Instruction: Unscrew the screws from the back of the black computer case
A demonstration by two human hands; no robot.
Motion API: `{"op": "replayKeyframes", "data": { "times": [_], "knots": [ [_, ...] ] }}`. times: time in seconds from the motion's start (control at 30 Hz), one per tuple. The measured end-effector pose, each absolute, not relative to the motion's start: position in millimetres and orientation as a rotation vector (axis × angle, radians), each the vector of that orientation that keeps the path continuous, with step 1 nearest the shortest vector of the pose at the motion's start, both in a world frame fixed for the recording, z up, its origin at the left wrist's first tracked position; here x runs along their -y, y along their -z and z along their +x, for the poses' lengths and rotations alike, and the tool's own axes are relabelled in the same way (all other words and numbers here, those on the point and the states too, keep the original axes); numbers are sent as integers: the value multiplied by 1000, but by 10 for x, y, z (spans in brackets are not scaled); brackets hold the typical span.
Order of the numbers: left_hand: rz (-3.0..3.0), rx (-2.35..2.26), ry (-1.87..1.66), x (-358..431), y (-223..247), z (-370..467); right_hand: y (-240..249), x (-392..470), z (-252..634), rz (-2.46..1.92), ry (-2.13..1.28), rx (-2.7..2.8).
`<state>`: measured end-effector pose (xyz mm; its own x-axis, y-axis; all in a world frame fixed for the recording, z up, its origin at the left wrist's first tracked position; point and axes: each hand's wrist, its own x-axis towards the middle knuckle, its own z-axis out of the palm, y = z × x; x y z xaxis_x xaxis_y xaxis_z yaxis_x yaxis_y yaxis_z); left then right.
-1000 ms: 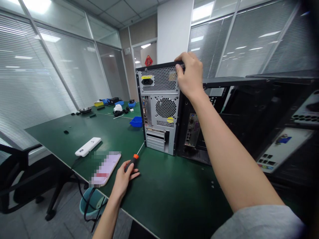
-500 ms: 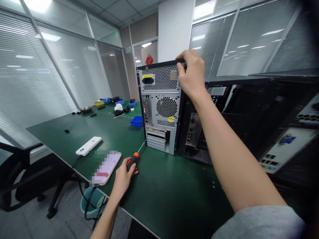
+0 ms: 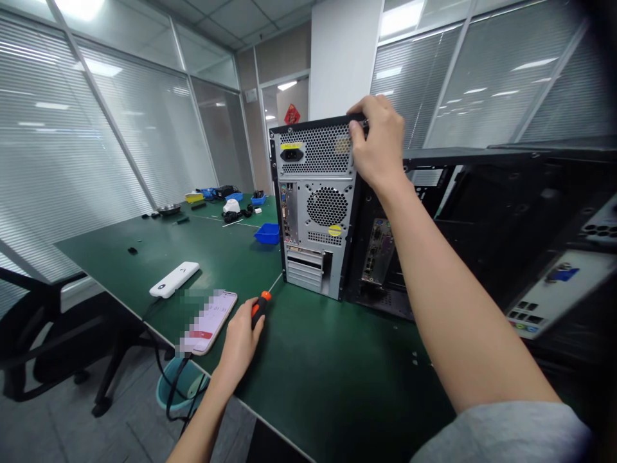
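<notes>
A computer tower [image 3: 318, 173] stands upright on the green table, its silver rear panel with fan grille and power socket facing me. My right hand [image 3: 378, 145] is closed over its top right corner, the thumb on the back panel and the fingers on top. My left hand [image 3: 243, 331] is wrapped round the black and orange handle of a screwdriver [image 3: 261, 308]. The thin shaft points up and right, and its tip is at the lower left corner of the tower, by the edge of the panel. Whether it sits in a screw is too small to tell.
Other black computer cases [image 3: 501, 212] stand close on the right. A phone [image 3: 214, 321] and a white power bank [image 3: 174, 280] lie on the left of the table [image 3: 308, 366]. Behind are a blue tray [image 3: 267, 233] and several small parts. A chair [image 3: 58, 341] and a bucket [image 3: 176, 386] are below.
The fingers of my left hand have shifted on the screwdriver handle and its angle has changed slightly. My right hand keeps its hold on the tower. The whole view has moved a little.
</notes>
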<state>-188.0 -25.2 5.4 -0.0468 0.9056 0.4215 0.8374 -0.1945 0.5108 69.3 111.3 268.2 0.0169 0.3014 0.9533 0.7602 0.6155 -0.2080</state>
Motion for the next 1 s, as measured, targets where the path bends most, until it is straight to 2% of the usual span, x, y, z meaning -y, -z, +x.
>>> {"op": "replayKeyframes", "data": {
  "times": [0.7,1.0],
  "knots": [
    [2578,-1921,-1131,191,52,-1931,-2675,-1129,700,-910,451,1566],
    [2491,-1930,-1046,203,134,-1961,-2672,-1163,709,-922,439,1573]
  ]
}}
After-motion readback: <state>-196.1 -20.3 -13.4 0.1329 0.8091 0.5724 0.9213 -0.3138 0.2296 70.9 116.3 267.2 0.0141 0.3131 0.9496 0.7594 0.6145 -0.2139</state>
